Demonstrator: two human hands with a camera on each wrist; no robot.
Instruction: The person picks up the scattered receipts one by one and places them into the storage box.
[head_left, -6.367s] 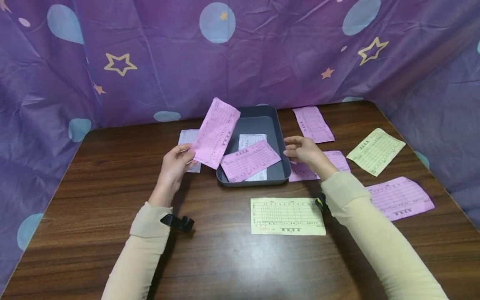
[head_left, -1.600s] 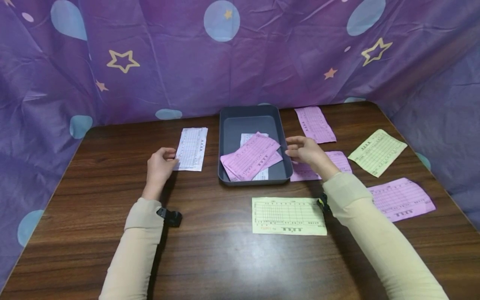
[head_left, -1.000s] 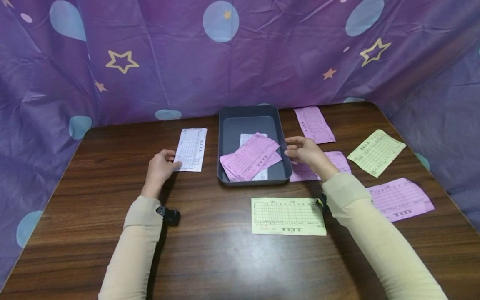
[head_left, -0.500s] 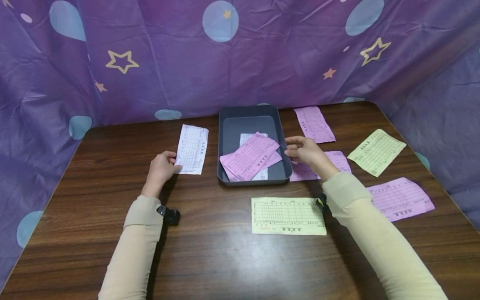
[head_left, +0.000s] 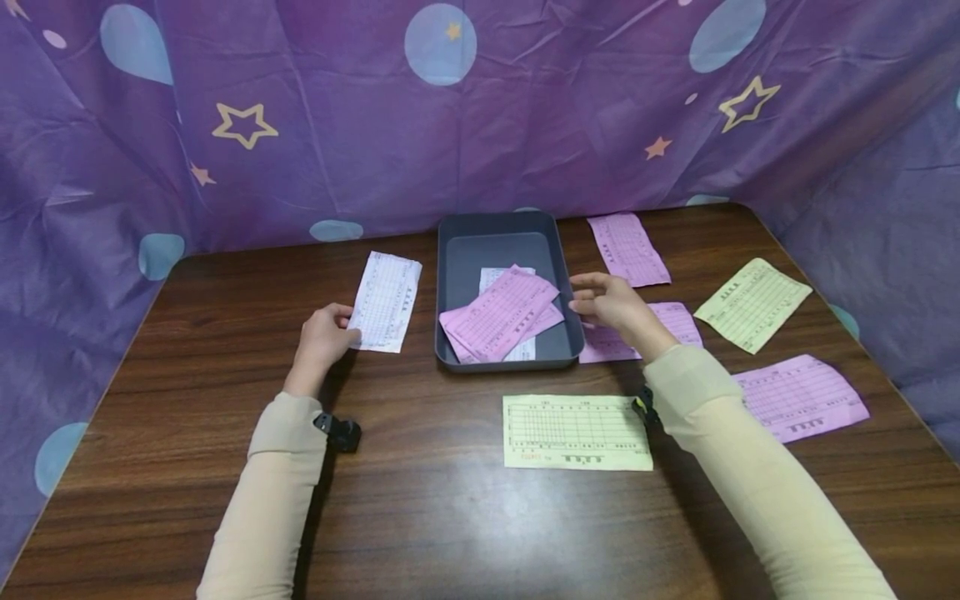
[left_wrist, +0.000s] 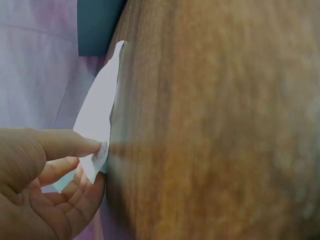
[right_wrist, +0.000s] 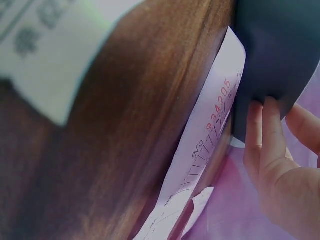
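With thumb and fingers, my left hand (head_left: 321,337) pinches the lower left edge of a white printed slip (head_left: 386,302), left of the tray. The left wrist view shows the thumb on top of the slip (left_wrist: 97,107), which bends up off the wood. My right hand (head_left: 615,307) touches the outer right wall of the dark grey tray (head_left: 496,223), its fingers fairly straight in the right wrist view. Inside the tray, two pink slips (head_left: 501,315) lie crossed over a white slip (head_left: 522,350), mostly covered.
Right of the tray are pink slips, one at the back (head_left: 628,250), one partly under my right hand (head_left: 678,321) and one near the right forearm (head_left: 806,398). A yellow slip (head_left: 753,304) lies far right, another (head_left: 577,433) in front. A purple curtain (head_left: 337,108) hangs behind the table (head_left: 420,517).
Earlier my left hand held a pink slip over the tray; that slip now lies inside. My left hand has since pinched the white slip and shifted it slightly right. The right hand stays put.
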